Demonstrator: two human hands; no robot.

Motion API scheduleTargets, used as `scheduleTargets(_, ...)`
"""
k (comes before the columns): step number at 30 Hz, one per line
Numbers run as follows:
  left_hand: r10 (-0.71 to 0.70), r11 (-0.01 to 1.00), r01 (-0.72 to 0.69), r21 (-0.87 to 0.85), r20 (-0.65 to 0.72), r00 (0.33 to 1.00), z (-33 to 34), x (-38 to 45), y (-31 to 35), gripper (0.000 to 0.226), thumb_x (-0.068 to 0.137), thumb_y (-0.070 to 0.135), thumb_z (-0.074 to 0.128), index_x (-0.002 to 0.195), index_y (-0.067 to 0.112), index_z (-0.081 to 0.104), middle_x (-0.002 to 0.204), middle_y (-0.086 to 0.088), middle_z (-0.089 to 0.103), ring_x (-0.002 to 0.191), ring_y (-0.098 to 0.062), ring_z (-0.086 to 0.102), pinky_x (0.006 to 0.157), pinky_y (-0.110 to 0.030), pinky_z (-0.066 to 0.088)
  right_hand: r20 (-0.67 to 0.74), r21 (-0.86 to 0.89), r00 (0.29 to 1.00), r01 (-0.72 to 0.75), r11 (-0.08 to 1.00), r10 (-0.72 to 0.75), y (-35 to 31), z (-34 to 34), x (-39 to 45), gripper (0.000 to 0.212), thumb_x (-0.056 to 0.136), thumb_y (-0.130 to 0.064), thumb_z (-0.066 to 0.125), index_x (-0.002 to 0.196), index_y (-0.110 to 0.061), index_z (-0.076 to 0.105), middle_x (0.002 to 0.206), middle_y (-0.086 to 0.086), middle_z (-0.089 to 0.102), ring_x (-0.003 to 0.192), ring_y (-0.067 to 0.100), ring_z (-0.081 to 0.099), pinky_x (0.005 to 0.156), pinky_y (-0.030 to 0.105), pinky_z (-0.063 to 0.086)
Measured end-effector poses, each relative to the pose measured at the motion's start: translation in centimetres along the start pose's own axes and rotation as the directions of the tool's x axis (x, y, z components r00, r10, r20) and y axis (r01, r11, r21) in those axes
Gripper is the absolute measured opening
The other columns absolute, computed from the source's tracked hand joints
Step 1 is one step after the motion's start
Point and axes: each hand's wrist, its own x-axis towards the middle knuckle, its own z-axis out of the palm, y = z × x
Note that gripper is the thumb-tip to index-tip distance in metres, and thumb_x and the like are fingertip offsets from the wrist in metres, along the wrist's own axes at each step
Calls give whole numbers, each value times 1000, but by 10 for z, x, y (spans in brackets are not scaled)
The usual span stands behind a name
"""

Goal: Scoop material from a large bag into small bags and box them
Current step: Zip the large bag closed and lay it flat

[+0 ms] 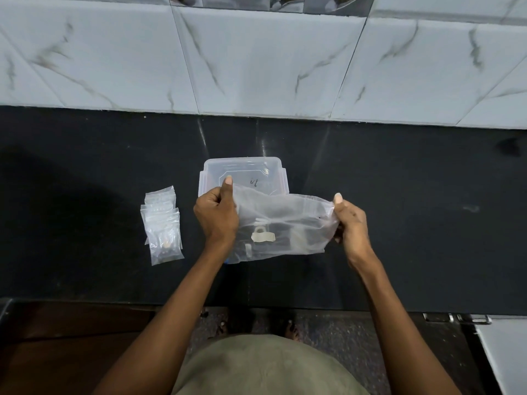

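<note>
Because the large bag (281,223) is thin, clear film, I judge it light, limp and a little slippery, so it will sag and fold unless it is held taut by its top edge, at the two corners of the mouth, which is where it is held now. The left hand (216,216) pinches the left corner, thumb raised over the film and the other fingers curled behind it. The right hand (349,219) pinches the right corner in the same way, thumb up. Between the two hands the bag hangs stretched just above the dark counter (399,266), with a few small pale pieces showing through its lower part. Just beyond the left hand sits the clear plastic box (242,169), lid on. Well to the left of that hand lies a pile of small bags (162,226). Both forearms reach forward from the body, wrists roughly level.
</note>
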Motion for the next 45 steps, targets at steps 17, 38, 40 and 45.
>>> scheduleTargets(17,-166,966,230,-121,393,904,-5,1,9,33,105,25,51,80,7,63,69,-2,61,58,-7,58,58,-20,49,-166,-169,981,74,983,-102,22,2,5,32,107,-17,49,75,-11,50,68,-4,46,63,6,42,62,23,41)
scheduleTargets(38,-298,937,347,33,591,750,12,-21,17,18,91,-9,65,95,8,70,78,0,75,63,-8,64,53,-18,49,-536,189,842,41,981,68,24,9,-2,39,108,-32,47,72,-18,50,69,-4,55,65,10,52,62,30,48)
scheduleTargets(40,-291,947,317,53,559,776,10,-18,22,22,91,-14,61,97,6,70,81,0,72,61,-3,64,52,-14,47,-490,157,871,39,987,43,26,5,-7,40,106,-26,51,68,-15,50,65,-2,52,61,12,49,57,29,44)
scheduleTargets(45,-243,965,249,83,637,732,2,-12,32,29,92,-21,51,111,-5,68,89,0,69,61,8,64,51,-6,43,-198,171,976,-53,984,87,18,-13,-9,46,92,-31,60,82,14,57,73,23,57,64,29,54,60,38,46)
